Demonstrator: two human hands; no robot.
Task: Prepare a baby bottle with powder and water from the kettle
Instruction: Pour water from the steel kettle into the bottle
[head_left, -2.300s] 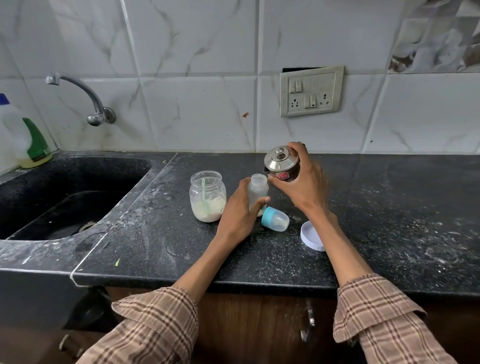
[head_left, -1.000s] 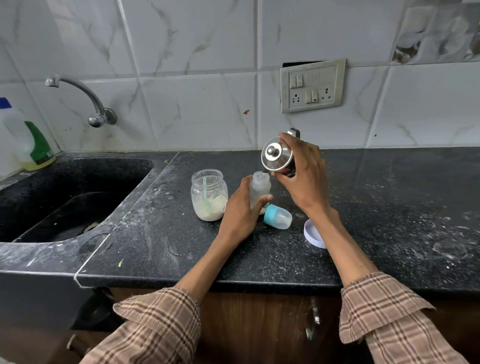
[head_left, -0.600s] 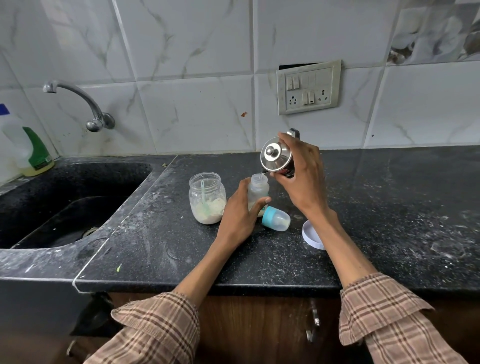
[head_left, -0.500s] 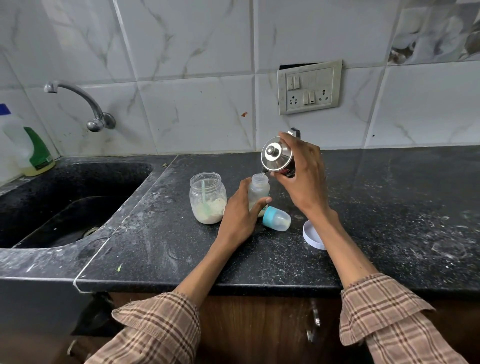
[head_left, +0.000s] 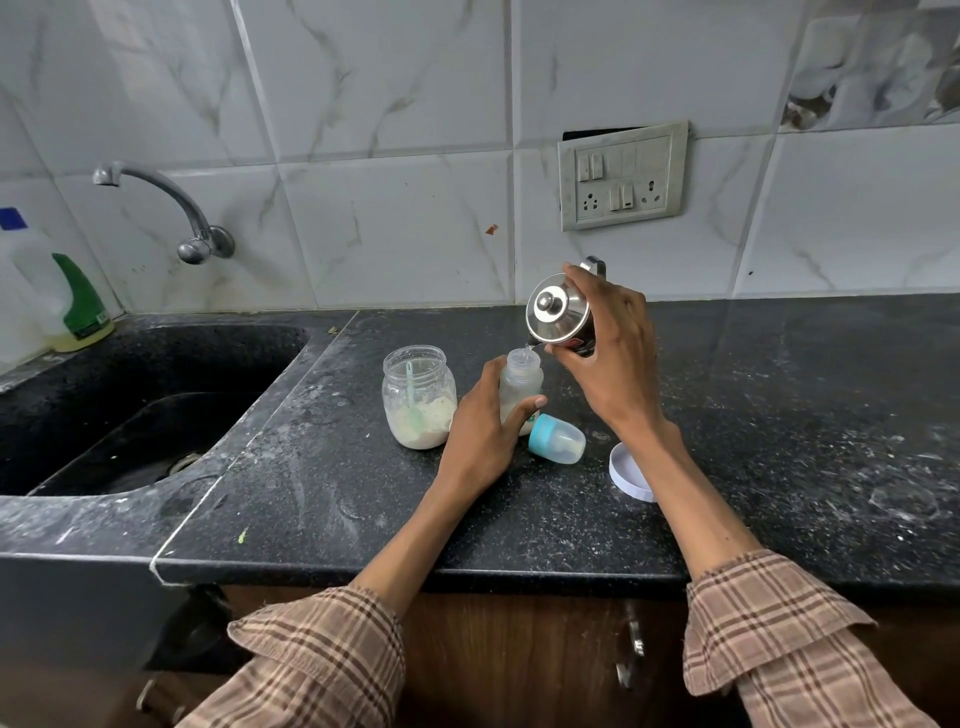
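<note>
My left hand (head_left: 480, 434) grips the clear baby bottle (head_left: 521, 382), which stands upright and uncapped on the black counter (head_left: 322, 499). My right hand (head_left: 608, 358) holds the small steel kettle (head_left: 558, 314) tilted to the left over the bottle's mouth. A thin stream of water runs from its spout into the bottle. Left of the bottle stands an open glass jar (head_left: 420, 402) with pale powder and a green scoop inside. The bottle's teal-ringed cap (head_left: 557, 439) lies on its side just right of the bottle.
A white jar lid (head_left: 626, 470) lies on the counter beside my right forearm. A black sink (head_left: 130, 400) with a wall tap (head_left: 171, 208) fills the left side. A detergent bottle (head_left: 57, 296) stands at its far corner. A switch panel (head_left: 622, 176) is on the tiled wall.
The kettle has risen and tipped further over the bottle, and water now pours from its spout. My left hand keeps its hold on the bottle.
</note>
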